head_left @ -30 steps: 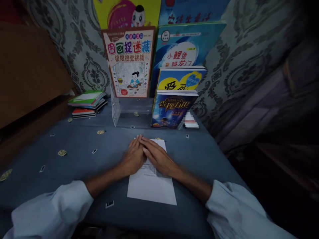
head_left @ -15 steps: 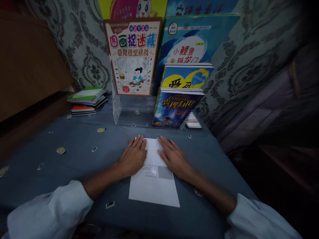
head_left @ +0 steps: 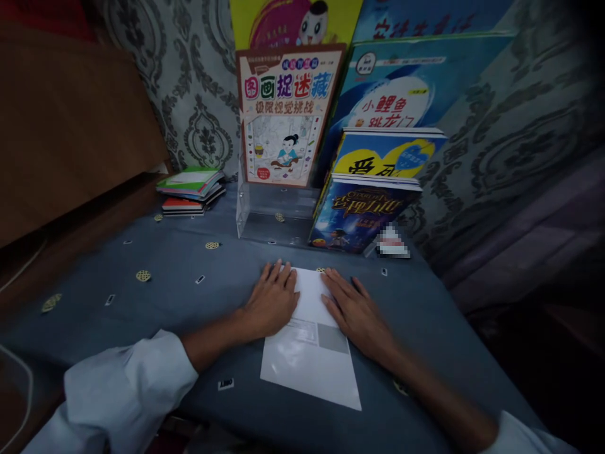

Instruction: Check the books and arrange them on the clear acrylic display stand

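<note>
A white sheet of paper (head_left: 309, 372) lies flat on the blue-grey tablecloth, with a printed block and a grey rectangle across its middle. My left hand (head_left: 274, 301) rests palm down on the sheet's upper left edge, fingers stretched out and pointing away from me. On the upper right edge lies my right hand (head_left: 357, 309), also palm down, its fingers extended and the thumb apart. Between the hands, the far part of the paper shows plain white. Both palms hide parts of the paper's side edges.
A clear plastic rack (head_left: 276, 227) stands behind the paper, holding upright books such as a dark blue one (head_left: 359, 211) and a brown-bordered picture book (head_left: 288, 113). At the back left is a stack of books (head_left: 191, 189). A white cable (head_left: 29, 391) hangs at the left.
The view has swung left, so everything appears further right. Both hands stay flat on the paper; my right-hand fingers look slightly more spread.
</note>
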A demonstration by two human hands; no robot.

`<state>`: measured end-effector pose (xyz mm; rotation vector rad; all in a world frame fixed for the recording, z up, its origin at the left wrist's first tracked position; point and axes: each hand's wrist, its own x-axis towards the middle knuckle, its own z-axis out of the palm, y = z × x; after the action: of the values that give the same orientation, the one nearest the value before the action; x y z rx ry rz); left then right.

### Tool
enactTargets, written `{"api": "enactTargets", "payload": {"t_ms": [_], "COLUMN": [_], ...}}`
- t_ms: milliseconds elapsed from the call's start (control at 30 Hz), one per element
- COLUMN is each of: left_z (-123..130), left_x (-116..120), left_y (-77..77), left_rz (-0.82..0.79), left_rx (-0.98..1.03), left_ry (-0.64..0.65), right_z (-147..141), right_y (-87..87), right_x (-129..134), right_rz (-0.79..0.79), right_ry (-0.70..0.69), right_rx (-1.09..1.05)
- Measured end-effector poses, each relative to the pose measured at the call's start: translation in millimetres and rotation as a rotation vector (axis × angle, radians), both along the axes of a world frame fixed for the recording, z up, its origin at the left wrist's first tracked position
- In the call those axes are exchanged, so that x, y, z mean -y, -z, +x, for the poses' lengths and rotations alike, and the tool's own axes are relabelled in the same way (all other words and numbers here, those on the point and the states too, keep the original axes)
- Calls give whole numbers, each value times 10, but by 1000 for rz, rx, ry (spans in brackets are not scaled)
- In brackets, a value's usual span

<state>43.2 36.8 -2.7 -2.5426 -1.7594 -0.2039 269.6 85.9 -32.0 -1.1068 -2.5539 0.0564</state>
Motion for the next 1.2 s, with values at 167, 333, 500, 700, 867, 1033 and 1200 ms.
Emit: {"api": "enactTargets", "payload": {"t_ms": [167,333,500,700,867,1033,1200], "left_z": [22,-8,-81,-109,-98,-107,-103], "left_x": [7,-12,-93,-160,-172,-155,-119], "left_y": [2,-65,-90,-49,-17,2,-22], "left_rz": [-9,-44,-75,-90,-97,-63,-86], "left_rx": [5,32,70,71,55,71,35], "left_ry": [-31,60,252,296,268,227,118], "right_z": [22,41,40,-8,-76,-145,-198], "right_y": [77,90,119,99,-46,-196,-298], "right_x": [-47,-69,-87,-88,-31,43,113], "right_rz": [45,81,101,81,-20,-88,-143], "right_ry": [3,-11,1,5,29,67,109], "right_rx": [3,27,42,27,60,71,112]}}
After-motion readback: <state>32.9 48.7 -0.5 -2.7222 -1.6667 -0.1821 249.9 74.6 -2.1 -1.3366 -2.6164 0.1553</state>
